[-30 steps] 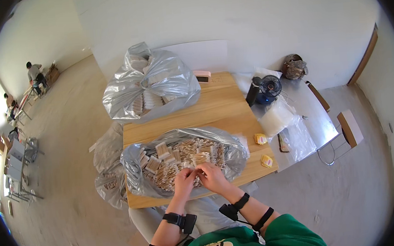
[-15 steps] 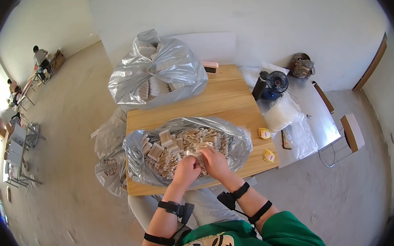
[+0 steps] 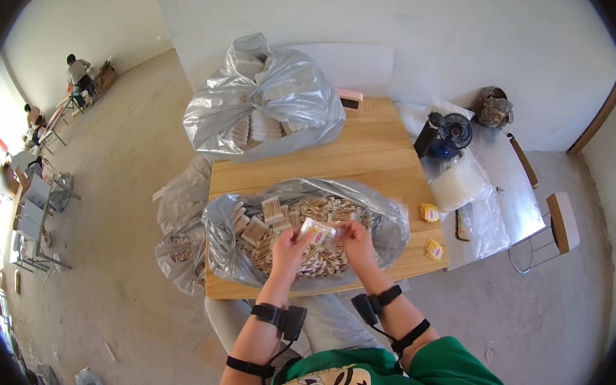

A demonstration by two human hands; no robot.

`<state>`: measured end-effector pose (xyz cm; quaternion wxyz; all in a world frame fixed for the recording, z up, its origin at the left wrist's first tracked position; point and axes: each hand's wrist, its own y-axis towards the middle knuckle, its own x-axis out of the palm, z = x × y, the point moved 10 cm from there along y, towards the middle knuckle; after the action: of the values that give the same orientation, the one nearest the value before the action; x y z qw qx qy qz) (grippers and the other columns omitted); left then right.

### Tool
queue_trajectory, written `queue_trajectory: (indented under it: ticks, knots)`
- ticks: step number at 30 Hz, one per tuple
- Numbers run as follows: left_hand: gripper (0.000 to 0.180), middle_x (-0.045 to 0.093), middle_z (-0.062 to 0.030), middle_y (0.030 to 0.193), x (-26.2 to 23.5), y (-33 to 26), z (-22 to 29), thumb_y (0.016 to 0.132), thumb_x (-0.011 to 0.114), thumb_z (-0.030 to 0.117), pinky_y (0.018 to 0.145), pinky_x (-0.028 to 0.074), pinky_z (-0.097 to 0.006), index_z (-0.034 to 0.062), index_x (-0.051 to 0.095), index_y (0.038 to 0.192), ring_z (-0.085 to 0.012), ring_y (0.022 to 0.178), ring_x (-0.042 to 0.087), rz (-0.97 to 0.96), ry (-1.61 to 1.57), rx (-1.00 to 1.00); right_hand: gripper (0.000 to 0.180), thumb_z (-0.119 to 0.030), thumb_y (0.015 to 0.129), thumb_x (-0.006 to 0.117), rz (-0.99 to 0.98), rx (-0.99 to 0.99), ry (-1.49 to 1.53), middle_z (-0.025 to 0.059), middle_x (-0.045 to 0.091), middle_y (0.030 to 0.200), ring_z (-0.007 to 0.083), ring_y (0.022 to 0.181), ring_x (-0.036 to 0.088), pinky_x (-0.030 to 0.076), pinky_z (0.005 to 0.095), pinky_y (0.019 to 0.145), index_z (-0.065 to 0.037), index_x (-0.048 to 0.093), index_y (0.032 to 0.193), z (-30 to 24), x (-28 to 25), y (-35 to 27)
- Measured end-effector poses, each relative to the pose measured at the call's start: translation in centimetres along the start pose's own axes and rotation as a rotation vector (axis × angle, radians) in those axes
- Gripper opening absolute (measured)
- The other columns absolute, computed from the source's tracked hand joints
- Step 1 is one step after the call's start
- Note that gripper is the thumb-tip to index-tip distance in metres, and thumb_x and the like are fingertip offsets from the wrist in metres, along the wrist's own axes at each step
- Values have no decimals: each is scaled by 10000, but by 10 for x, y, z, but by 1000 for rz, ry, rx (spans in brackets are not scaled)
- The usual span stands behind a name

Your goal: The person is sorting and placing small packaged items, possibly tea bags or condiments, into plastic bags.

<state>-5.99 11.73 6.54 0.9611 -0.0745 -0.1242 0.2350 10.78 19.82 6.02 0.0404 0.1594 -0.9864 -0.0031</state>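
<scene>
A small clear packet (image 3: 317, 231) with a printed label, apparently of cotton swabs, is held up between my hands. My left hand (image 3: 290, 253) is closed on its left end. At its right end my right hand (image 3: 358, 245) pinches the clear plastic. Beneath both hands an open silver plastic bag (image 3: 391, 223) lies on the wooden table, filled with loose cotton swabs (image 3: 321, 262). Several swabs are bunched in neat flat bundles (image 3: 255, 231) at the bag's left side.
A bulging silver bag (image 3: 296, 137) with bundles inside stands at the table's back. Two yellow packets (image 3: 434, 248) lie at the right edge of the wooden table (image 3: 376, 140). Beyond are a small fan (image 3: 455, 131), a dark bottle (image 3: 428, 134) and plastic film bags (image 3: 459, 184). People sit far left.
My hands have risen a little from the swabs and moved apart. The packet between them now shows its labelled face. The whole view has shifted slightly.
</scene>
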Motion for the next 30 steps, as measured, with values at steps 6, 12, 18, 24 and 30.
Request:
queue_trajectory:
  ticks: [6,12,18,24,30]
  knots:
    - [230,589,-102,761,33,-5,52,708,761,188,617,455,-311,14,632,785,-190,701,568,-18,855,470,66,-41,852,600,-127,-140,-146,56,627,825,113,778,574,461,255,705,8,587,894,-42,21,7]
    - [235,600,-94,763,31,3,37,695,767,175,631,465,-307,16,644,815,-203,687,570,-17,621,299,84,-76,854,622,-98,-36,-85,25,595,716,72,675,528,434,239,611,2,597,839,-24,15,14]
    - [146,603,-88,764,24,7,26,725,737,111,619,458,-283,8,652,784,-171,678,569,27,445,230,96,-95,866,619,-69,-25,-54,-10,571,699,50,652,487,407,224,584,-9,598,829,-25,14,13]
    - [144,593,-44,683,25,4,53,818,675,137,577,432,-258,1,640,783,-121,606,527,160,591,424,197,-207,927,552,-42,-75,82,-2,577,854,53,725,498,416,215,608,-23,557,997,-15,1,11]
    - [184,591,-92,672,4,-1,42,844,642,145,572,423,-286,-6,563,776,-159,568,502,368,560,447,258,-276,953,500,-28,319,386,7,569,855,75,701,493,418,221,615,-26,534,1009,14,22,-15]
